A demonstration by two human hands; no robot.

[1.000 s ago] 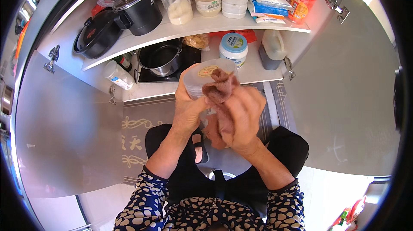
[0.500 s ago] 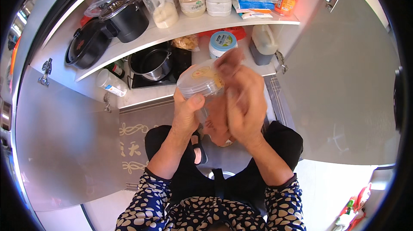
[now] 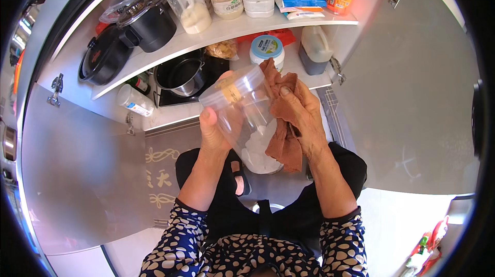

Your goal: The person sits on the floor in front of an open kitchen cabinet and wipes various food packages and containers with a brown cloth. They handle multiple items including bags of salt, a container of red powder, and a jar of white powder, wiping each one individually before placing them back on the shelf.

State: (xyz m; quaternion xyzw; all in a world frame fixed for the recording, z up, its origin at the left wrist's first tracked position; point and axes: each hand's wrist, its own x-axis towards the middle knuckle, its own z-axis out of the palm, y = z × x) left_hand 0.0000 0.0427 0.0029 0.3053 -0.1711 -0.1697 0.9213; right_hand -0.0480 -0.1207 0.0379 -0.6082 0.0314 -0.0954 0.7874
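A clear plastic jar with a clear lid and white contents at its lower end is tilted in front of me. My left hand is closed around it near the lid, thumb on the near side. On the jar's right side, my right hand grips a crumpled brown cloth, which hangs down along the jar wall. Whether the cloth touches the jar is hard to make out.
An open cabinet stands ahead, its doors swung wide on both sides. The upper shelf bears black pots, jars and bags. Below are a steel pan, a blue-lidded tub and a jug of dark liquid. A patterned mat lies underfoot.
The jar has tipped, its lid end moving left and showing more of its side. My right hand and the cloth have moved from the lid down to the jar's right side.
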